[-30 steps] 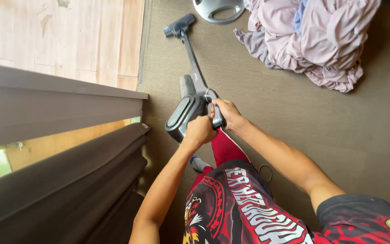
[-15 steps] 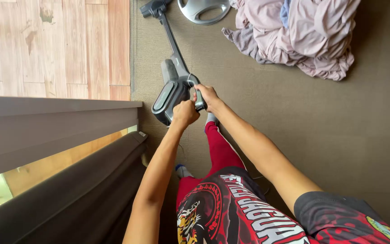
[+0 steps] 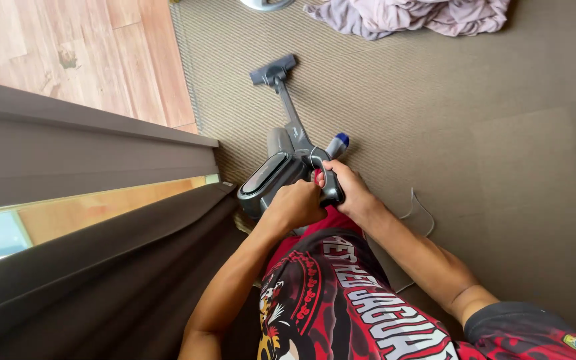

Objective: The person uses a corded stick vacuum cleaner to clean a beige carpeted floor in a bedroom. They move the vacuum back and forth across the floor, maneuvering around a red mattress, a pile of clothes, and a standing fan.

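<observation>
Head view showed one vacuum cleaner [image 3: 281,170] on the grey carpet [image 3: 501,167], its nozzle [image 3: 273,69] pointing away. Both hands gripped its handle: left hand [image 3: 298,203] and right hand [image 3: 345,189], fingers clenched around it. One heap of clothes [image 3: 415,15] lay well ahead; one thin cord [image 3: 421,207] lay beside the right forearm.

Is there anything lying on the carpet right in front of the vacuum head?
Nothing visible right in front. The vacuum head sits on bare carpet. A pile of cloth lies farther ahead and to the right, and a round grey thing shows at the top edge. Both hands grip the handle.
</observation>
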